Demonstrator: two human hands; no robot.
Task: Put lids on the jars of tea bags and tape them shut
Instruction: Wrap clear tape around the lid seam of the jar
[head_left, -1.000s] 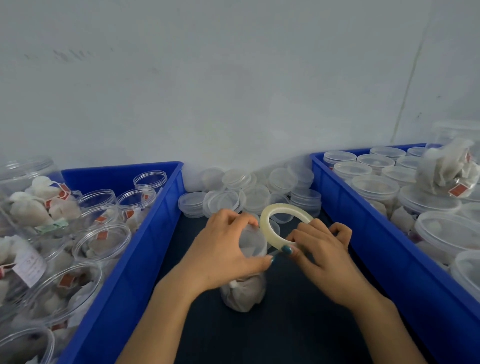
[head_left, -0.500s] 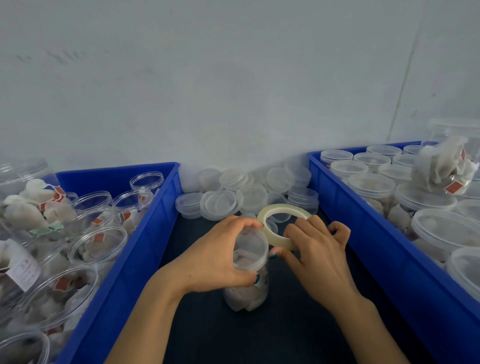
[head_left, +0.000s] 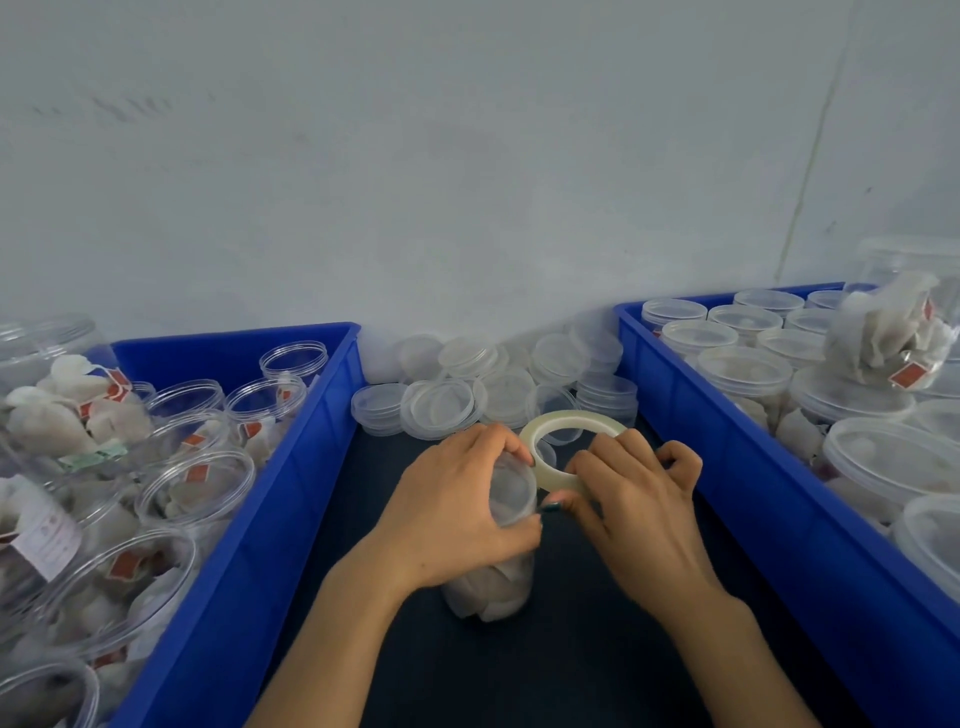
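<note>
Our left hand (head_left: 457, 514) curls round the top of the jar (head_left: 493, 592) of tea bags, so the jar stands firm on the dark desk (head_left: 561, 675) and its lid (head_left: 511, 483) cannot slip. Just beside it, our right hand (head_left: 634, 499) pinches the tape roll (head_left: 571, 415), and the roll touches the lid's edge, we think so the tape can stick there. Just past both hands lie spare lids (head_left: 441, 400), easy to reach. The blue box (head_left: 291, 467) left of our left hand holds open jars (head_left: 197, 488).
</note>
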